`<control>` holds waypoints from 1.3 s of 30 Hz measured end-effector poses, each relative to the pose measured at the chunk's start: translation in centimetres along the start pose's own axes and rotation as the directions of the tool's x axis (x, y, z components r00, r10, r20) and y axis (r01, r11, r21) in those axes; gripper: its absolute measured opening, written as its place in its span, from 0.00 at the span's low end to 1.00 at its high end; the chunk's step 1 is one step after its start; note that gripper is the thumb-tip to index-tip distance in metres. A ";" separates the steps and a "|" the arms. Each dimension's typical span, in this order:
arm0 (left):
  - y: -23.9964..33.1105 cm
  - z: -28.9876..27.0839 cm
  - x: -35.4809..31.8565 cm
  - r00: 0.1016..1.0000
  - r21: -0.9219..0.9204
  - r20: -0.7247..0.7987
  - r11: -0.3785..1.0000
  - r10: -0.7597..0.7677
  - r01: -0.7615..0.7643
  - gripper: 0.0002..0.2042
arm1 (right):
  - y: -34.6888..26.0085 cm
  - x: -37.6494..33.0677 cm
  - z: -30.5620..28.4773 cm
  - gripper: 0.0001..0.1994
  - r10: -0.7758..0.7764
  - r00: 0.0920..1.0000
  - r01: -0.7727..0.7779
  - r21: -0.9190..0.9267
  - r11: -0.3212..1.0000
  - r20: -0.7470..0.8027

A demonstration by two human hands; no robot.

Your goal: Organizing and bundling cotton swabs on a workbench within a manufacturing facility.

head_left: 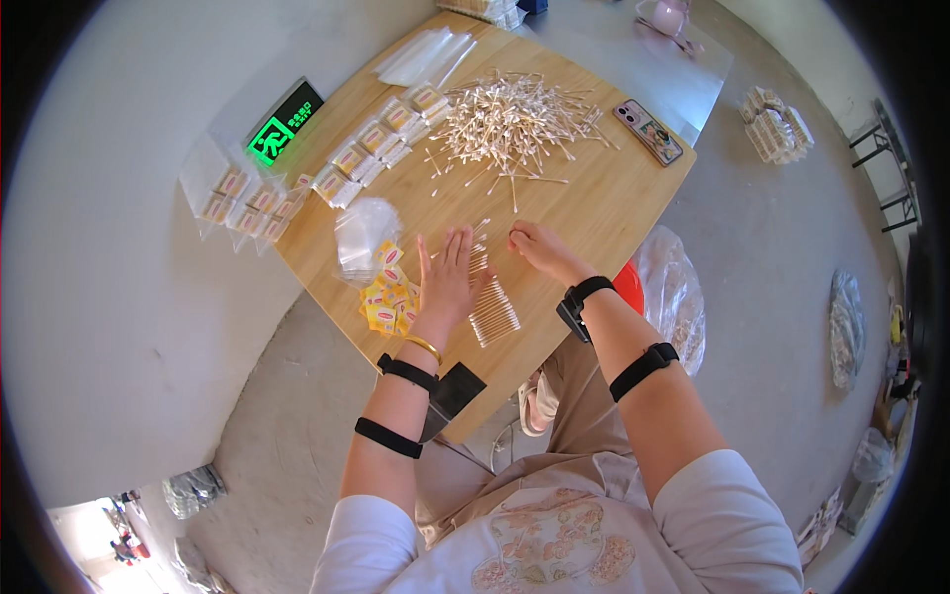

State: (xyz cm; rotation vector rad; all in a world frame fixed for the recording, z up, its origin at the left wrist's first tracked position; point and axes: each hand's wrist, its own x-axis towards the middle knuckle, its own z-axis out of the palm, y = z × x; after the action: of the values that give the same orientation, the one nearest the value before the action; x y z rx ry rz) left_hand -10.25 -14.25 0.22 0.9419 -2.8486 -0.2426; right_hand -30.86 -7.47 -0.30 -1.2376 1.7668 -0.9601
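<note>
Several cotton swabs lie side by side in a ladder-like row [495,315] on the wooden table [594,213]. My left hand [450,272] rests flat along the left of this row, fingers stretched out and thumb touching the swabs. To the right of the row's far end, my right hand [537,247] hovers low with its fingers curled together; whether anything is pinched in them is too small to make out. A big loose pile of cotton swabs [515,119] spreads beyond both hands. Yellow-and-white printed cards [391,302] lie left of my left wrist, below a stack of clear plastic bags [366,236].
Small filled packs [376,139] line the table's left side, with more bagged packs [247,203] by the wall. Clear plastic sleeves [426,56] lie at the far left. A phone [648,132] sits near the right edge. A red container [628,285] stands beside the table.
</note>
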 end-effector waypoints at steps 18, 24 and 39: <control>-0.4 1.1 -3.0 0.969 -0.025 -0.027 0.969 -0.247 0.246 0.38 | -1.5 0.2 2.9 0.19 -0.416 0.905 0.324 -0.499 0.804 -0.084; 0.7 1.1 -2.3 0.970 -0.003 -0.028 0.970 -0.243 0.243 0.38 | -1.6 -0.1 4.2 0.19 -0.423 0.903 0.354 -0.435 0.828 -0.071; 1.7 0.9 -2.1 0.978 -0.006 -0.078 0.981 -0.194 0.194 0.37 | -2.1 5.4 -3.3 0.24 -0.113 0.935 -0.161 -0.686 0.710 -0.337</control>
State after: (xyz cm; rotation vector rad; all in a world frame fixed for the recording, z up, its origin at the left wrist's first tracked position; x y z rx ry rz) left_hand -9.68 -11.57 -0.47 1.2042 -2.6879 -0.2177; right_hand -34.30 -12.61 2.07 -1.5539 2.5902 -0.4899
